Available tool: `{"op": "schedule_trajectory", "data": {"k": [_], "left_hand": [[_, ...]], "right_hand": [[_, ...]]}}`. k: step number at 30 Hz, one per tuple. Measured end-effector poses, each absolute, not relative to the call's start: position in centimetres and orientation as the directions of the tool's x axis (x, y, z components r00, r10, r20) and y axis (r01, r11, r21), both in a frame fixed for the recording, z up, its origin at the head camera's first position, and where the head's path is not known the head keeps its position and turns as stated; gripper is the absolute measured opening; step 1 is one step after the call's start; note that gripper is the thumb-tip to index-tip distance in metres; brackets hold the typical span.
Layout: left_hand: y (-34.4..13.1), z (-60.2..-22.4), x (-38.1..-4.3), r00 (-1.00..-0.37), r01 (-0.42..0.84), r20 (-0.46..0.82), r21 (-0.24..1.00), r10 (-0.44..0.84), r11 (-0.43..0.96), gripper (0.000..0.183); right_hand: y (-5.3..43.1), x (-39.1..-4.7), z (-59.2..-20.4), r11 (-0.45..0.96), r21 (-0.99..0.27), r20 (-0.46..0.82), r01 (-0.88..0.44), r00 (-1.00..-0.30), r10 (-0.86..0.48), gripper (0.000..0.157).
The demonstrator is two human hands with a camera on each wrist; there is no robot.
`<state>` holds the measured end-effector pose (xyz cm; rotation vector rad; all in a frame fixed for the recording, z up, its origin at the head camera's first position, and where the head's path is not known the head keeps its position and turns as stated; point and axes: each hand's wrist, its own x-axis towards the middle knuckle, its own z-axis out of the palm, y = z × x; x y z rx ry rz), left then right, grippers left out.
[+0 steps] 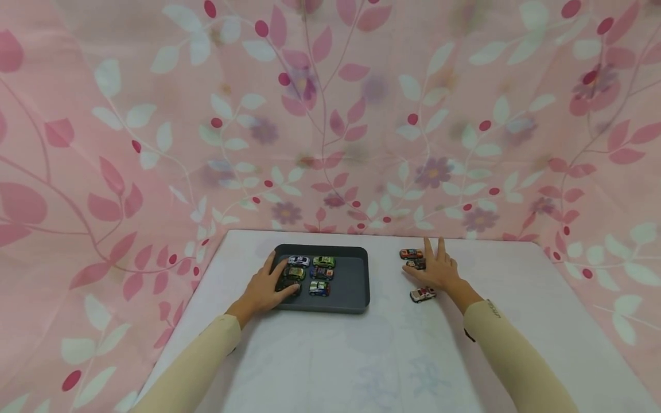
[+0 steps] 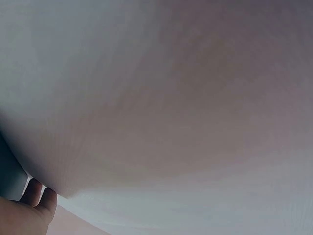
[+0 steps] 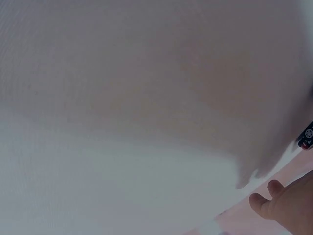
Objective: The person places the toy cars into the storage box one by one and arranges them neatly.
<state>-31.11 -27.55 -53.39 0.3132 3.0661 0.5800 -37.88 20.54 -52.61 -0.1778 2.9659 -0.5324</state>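
Note:
My left hand [image 1: 260,289] lies at the left side of a dark grey tray [image 1: 353,281], fingers spread over its rim and thumb across a dark toy car [image 1: 289,287]. Near its index finger sits a white toy car [image 1: 298,261]. On the white table, my right hand [image 1: 439,272] spreads its fingers beside a black toy car [image 1: 415,264], thumb along the near side and index finger reaching past it. An orange toy car [image 1: 411,253] stands just behind, and a white and red toy car [image 1: 423,295] stands nearer, below the hand.
Inside the tray also stand a green toy car [image 1: 323,261], a yellow-green one [image 1: 295,273], a blue and orange one [image 1: 322,273] and a white, green and blue one [image 1: 319,288]. A pink floral curtain [image 1: 330,115] hangs behind the white-covered table [image 1: 351,361].

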Motion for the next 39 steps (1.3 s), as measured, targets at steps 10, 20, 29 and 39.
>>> {"op": "schedule_trajectory", "data": {"k": [10, 20, 29, 39], "left_hand": [[-27.4, -53.4, -30.9, -0.98, 0.193, 0.036, 0.379, 0.194, 0.905, 0.09], [-27.4, -53.3, -31.1, -0.98, 0.196, 0.046, 0.373, 0.193, 0.907, 0.09], [-27.4, -53.2, -31.1, -0.98, 0.194, 0.045, 0.385, 0.192, 0.902, 0.09], [-27.5, -53.5, -31.3, -0.98, 0.195, 0.043, 0.381, 0.193, 0.904, 0.091]], "right_hand": [[20.8, -38.3, -54.0, 0.932, -0.353, -0.035, -0.08, -0.995, -0.099, 0.106], [21.3, -39.0, -54.7, 0.926, -0.351, 0.044, -0.139, -0.99, -0.132, 0.068], [23.6, -39.0, -53.6, 0.879, -0.445, 0.02, -0.174, -0.983, -0.185, 0.052], [26.1, -39.1, -53.6, 0.859, -0.465, 0.007, -0.212, -0.972, -0.237, 0.04]]}}
